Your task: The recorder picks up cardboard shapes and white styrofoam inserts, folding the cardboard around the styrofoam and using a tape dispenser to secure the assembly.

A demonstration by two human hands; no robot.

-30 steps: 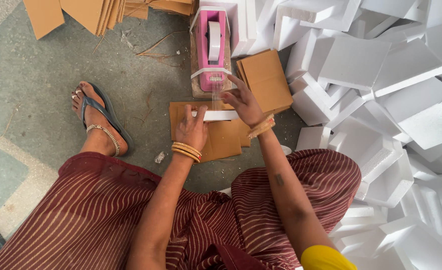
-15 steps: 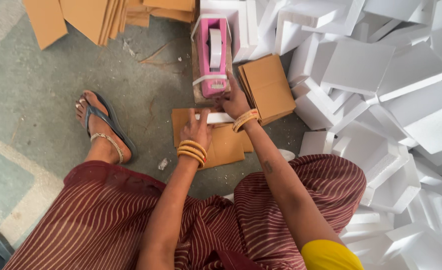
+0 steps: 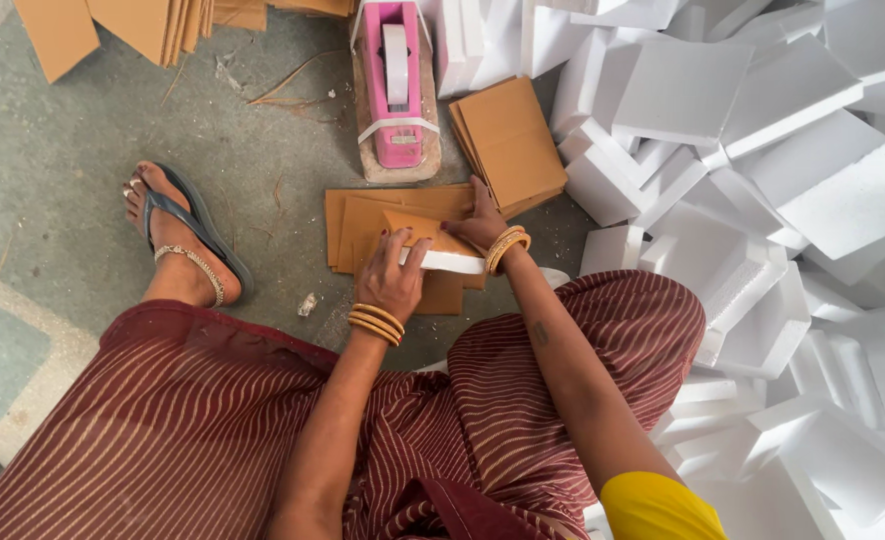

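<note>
My left hand (image 3: 391,280) grips the near left end of a flat white foam piece (image 3: 451,262) partly wrapped in a brown cardboard sheet (image 3: 425,230). My right hand (image 3: 480,222) presses down on the cardboard over the foam's right side. Both rest on a low stack of brown cardboard sheets (image 3: 358,215) on the floor in front of my knees. A pink tape dispenser (image 3: 396,85) stands on a block just beyond the stack.
A second stack of brown cardboard squares (image 3: 508,140) lies right of the dispenser. A big heap of white foam blocks (image 3: 763,170) fills the right side. More cardboard (image 3: 123,25) lies at the top left. My sandalled foot (image 3: 178,235) rests on the concrete floor at left.
My right hand has drawn back from the tape dispenser to the cardboard. The brown sheet is now folded up over the white foam piece, with both hands pressing on it.
</note>
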